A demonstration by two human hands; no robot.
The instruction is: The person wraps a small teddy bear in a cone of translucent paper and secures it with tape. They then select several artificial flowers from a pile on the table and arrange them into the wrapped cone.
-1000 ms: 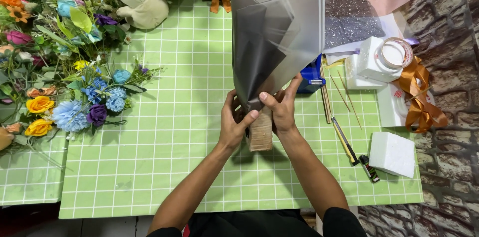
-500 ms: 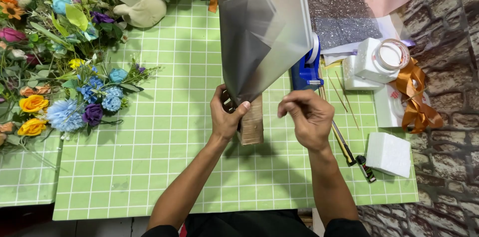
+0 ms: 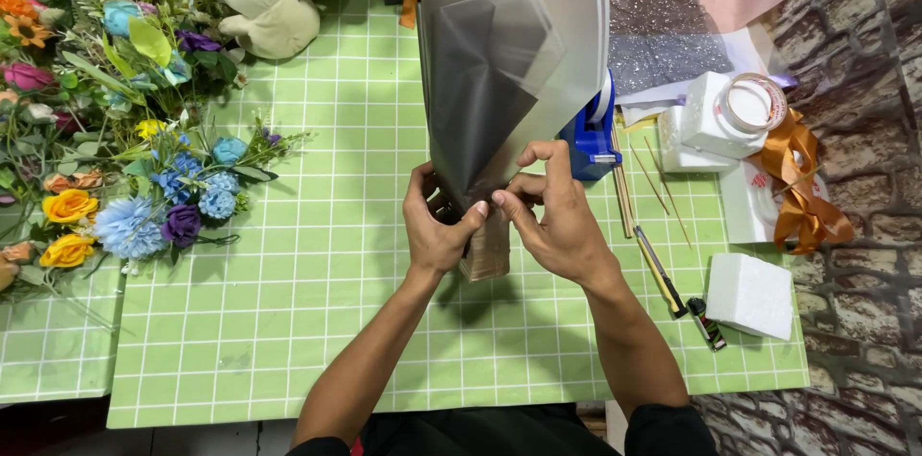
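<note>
Hands meet at the middle of the head view, low on a cone of grey translucent wrapping sheets [image 3: 509, 62] that stands upright over the green grid-patterned cutting mat [image 3: 317, 322]. The left hand [image 3: 437, 226] is curled around the narrow base of the cone, thumb pressed against its front, gripping it firmly. The right hand [image 3: 557, 221] is half closed, thumb and forefinger pinched together on the sheet's lower edge just beside the left thumb. Below both hands, a brown cylindrical stem handle [image 3: 485, 250] pokes out of the cone's bottom, its end down at the mat.

Just behind the right hand sits a blue tape dispenser [image 3: 588, 144], partly hidden by the sheets. Right of it lie thin wooden sticks [image 3: 624, 192], a yellow-and-black utility knife [image 3: 663, 274], a white foam block [image 3: 751, 295], a white plastic bottle with a roll of clear tape on it [image 3: 730, 110] and a loose orange satin ribbon [image 3: 802, 192]. A pile of artificial flowers in blue, purple, yellow and orange [image 3: 125, 158] fills the left side, and a cream plush bear [image 3: 259, 0] lies at the top.
</note>
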